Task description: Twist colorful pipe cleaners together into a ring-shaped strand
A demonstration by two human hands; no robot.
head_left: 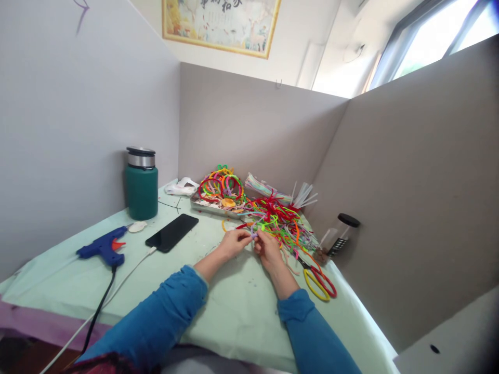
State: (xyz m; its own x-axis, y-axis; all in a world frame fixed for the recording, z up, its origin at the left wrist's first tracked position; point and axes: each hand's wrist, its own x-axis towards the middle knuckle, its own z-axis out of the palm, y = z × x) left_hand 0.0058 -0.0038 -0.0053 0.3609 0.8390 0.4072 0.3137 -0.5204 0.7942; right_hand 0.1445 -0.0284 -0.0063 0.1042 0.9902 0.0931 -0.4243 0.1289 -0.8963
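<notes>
My left hand [235, 243] and my right hand [268, 250] meet over the middle of the table, fingertips pinched close together. Between them is a small purple pipe cleaner piece [254, 235], gripped from both sides; its exact shape is too small to make out. Just beyond my fingers spreads a tangled heap of coloured pipe cleaners [275, 210] in red, green, orange and purple. To the right of my right hand lie scissors [320, 283] with one yellow and one red handle, their blades partly under the heap.
A metal tray [218, 210] holds pipe cleaner rings and small flat pieces. On the left are a green bottle [142, 189], a phone [172, 232] on a white cable and a blue glue gun [102, 247] with a black cord. A clear jar [338, 236] leans by the right partition [413, 182].
</notes>
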